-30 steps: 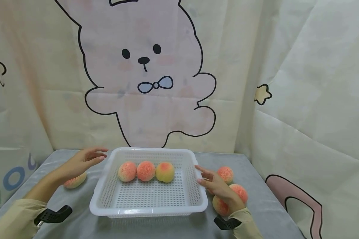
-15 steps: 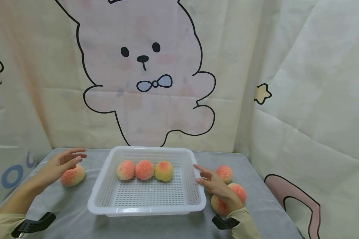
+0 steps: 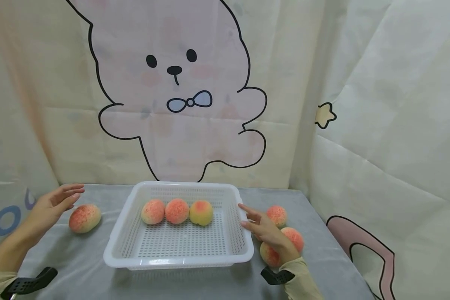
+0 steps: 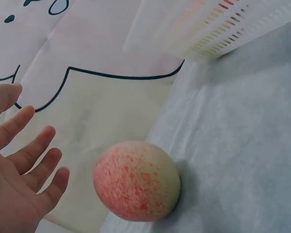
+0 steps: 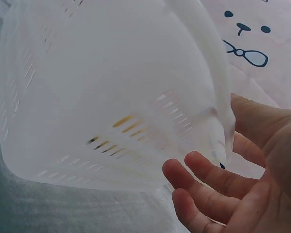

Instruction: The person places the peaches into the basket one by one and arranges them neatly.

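Observation:
A white plastic basket [image 3: 180, 261] with slotted walls stands on the table, holding a row of three peaches: a left one [image 3: 153, 211], a middle one [image 3: 177, 211] and a yellower right one [image 3: 201, 212]. My right hand [image 3: 268, 231] holds the basket's right rim with thumb and fingers; in the right wrist view, the other fingers [image 5: 203, 182] curl beneath that rim. Over on the left, my left hand [image 3: 52, 206] hovers with spread fingers beside a single peach [image 3: 85, 218]. A gap between hand and peach shows in the left wrist view.
Right of the basket, partly behind my right hand and forearm, lie several more peaches, including a far one [image 3: 276, 216] and a near one [image 3: 271, 255]. The grey cloth-covered table [image 3: 195, 287] meets a printed curtain [image 3: 195, 137] at the back.
My left hand has moved left, away from the basket's left rim and past the lone peach, which now shows fully. My right hand stays at the right rim. The view has shifted slightly.

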Available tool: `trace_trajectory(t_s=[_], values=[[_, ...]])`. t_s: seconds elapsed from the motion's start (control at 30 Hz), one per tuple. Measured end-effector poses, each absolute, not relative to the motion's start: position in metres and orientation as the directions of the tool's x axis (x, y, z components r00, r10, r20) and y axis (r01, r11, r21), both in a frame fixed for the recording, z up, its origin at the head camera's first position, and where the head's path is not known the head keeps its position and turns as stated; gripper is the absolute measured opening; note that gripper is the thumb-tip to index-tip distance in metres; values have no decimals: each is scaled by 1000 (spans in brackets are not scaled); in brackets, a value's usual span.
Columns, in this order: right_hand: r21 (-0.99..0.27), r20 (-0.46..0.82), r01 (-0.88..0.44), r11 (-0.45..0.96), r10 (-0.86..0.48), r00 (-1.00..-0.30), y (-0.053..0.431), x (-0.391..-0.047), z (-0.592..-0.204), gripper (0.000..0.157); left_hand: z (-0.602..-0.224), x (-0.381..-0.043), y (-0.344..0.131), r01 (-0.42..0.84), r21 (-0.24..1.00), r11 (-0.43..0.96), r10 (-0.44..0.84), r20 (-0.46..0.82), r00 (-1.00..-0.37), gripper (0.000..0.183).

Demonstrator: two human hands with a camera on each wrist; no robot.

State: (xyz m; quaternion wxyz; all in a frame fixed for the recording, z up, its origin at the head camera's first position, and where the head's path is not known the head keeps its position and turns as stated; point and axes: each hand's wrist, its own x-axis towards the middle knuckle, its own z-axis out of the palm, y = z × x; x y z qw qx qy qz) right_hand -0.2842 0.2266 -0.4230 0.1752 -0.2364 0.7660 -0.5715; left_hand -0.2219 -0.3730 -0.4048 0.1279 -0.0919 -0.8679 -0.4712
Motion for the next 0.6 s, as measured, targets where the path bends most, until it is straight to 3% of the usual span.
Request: trace_trajectory(t_s=[0.3,0.6], values=[[-954,-12,-153,258,-542,-840,226,-285,-422,65,-424,-227,-388,48,881,470,44,31,-999,56],[-961,-6,-146,235,-545,-838,225,-284,-422,66,-443,-237,-394,43,811,583,123,-36,-992,74]])
